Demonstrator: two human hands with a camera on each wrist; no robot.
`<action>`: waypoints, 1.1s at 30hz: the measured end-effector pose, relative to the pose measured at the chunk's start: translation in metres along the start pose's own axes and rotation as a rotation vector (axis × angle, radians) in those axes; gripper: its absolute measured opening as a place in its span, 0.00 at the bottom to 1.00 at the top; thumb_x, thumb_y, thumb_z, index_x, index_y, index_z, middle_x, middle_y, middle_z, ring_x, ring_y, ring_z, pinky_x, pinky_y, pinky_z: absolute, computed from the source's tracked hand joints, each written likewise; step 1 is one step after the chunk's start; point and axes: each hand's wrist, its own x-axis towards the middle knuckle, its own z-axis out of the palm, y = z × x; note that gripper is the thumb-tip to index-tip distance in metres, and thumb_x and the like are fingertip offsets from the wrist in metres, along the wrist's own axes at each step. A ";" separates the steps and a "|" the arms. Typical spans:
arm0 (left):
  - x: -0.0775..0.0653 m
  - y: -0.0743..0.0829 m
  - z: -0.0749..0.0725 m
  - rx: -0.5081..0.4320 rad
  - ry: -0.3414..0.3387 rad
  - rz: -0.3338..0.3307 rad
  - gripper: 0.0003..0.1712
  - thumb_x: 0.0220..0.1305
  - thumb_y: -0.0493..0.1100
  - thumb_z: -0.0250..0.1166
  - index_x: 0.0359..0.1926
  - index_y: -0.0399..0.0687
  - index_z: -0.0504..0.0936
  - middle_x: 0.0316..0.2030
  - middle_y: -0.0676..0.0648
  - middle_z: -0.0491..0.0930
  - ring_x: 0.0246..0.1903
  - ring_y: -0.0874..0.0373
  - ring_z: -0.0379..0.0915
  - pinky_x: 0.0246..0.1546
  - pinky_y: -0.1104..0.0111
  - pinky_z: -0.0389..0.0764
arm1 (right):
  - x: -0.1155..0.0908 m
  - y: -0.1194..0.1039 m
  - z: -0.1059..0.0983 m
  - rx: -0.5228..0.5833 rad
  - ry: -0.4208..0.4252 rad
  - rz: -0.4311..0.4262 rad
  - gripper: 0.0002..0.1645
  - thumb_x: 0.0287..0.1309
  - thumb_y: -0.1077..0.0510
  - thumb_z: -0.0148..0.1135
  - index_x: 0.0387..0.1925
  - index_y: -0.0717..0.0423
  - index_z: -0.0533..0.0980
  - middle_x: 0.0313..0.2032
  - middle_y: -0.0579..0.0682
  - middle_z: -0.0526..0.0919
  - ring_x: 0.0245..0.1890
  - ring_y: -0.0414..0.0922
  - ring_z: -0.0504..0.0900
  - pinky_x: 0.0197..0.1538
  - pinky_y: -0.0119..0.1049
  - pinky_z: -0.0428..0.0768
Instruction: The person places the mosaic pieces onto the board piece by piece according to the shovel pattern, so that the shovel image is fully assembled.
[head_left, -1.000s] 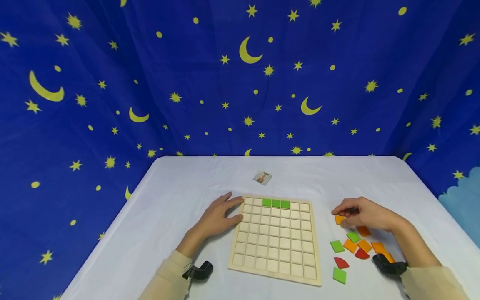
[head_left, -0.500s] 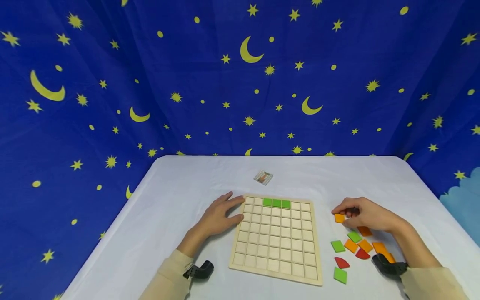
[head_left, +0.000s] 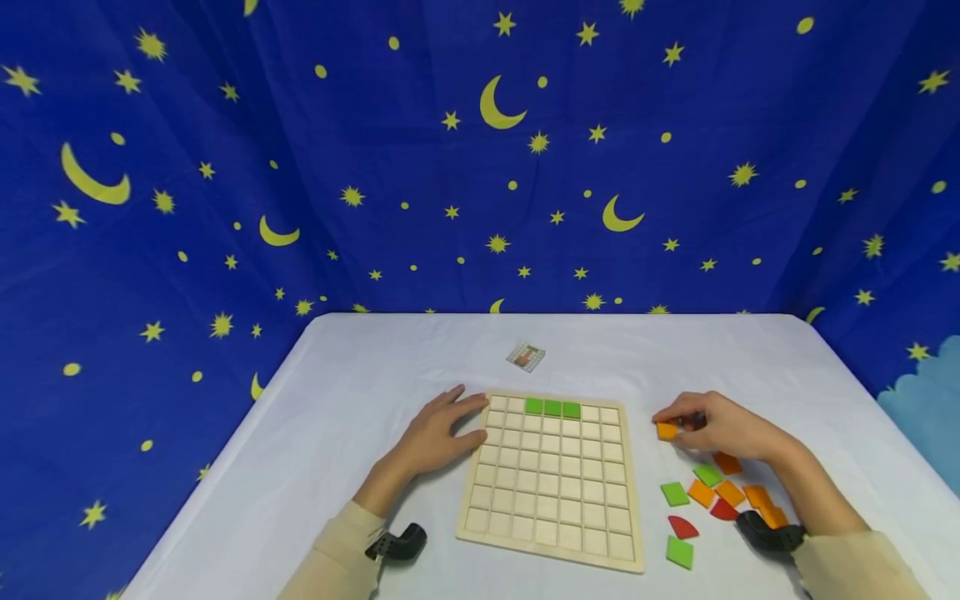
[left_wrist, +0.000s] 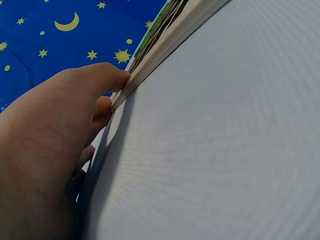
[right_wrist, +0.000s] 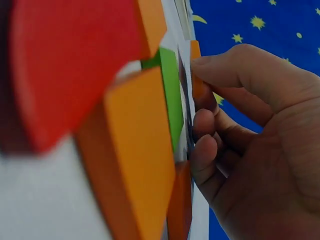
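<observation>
"Orange tile (head_left: 666, 431): position?"

"In the right hand (head_left: 722, 427), pinched between thumb and fingers. It is apart from the wooden board (head_left: 550, 483), off its right side. Cannot tell whether it clears the white cloth (head_left: 375, 367)."

"Left hand (head_left: 435, 435)?"

"Fingers spread, grasping nothing; index finger and thumb rest against the board's left edge. Probably a steadying touch."

"Board contents?"

"Three green tiles (head_left: 552, 407) side by side in the far row, third to fifth cells of seven. Remaining cells bare."

"Step in hand?"

"My reading: transfer of one tile, between pick-up and seating. The next move would call for a shift left over the rim, the tile squared to a cell, then a light release."

"Which cell?"

"Undetermined. The small printed card (head_left: 526, 356) beyond the board carries a gridded picture, possibly the pattern; too small to read."

"Surroundings?"

"Loose green pieces (head_left: 675, 494), orange pieces (head_left: 701, 492) and red wedges (head_left: 682, 526) near the right forearm. Blue star-print curtain (head_left: 420, 150) behind."
</observation>
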 end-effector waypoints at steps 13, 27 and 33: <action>0.000 0.000 -0.001 0.004 -0.003 -0.004 0.33 0.61 0.65 0.61 0.67 0.66 0.71 0.69 0.46 0.62 0.69 0.47 0.51 0.62 0.43 0.59 | 0.020 -0.017 0.007 -0.070 0.083 -0.071 0.19 0.53 0.57 0.70 0.48 0.48 0.83 0.36 0.41 0.80 0.30 0.45 0.72 0.29 0.33 0.71; 0.000 0.000 0.000 -0.003 -0.006 0.010 0.33 0.62 0.63 0.61 0.66 0.62 0.71 0.67 0.50 0.65 0.70 0.49 0.50 0.63 0.43 0.57 | 0.039 -0.034 0.017 -0.024 0.083 -0.120 0.18 0.53 0.57 0.70 0.48 0.49 0.83 0.36 0.41 0.80 0.29 0.44 0.72 0.29 0.33 0.71; 0.001 -0.001 0.001 0.002 -0.003 0.017 0.33 0.62 0.63 0.61 0.66 0.63 0.71 0.67 0.52 0.65 0.70 0.50 0.50 0.63 0.44 0.57 | 0.044 -0.039 0.022 -0.011 0.070 -0.127 0.19 0.52 0.57 0.71 0.48 0.49 0.83 0.37 0.42 0.80 0.30 0.45 0.71 0.30 0.33 0.70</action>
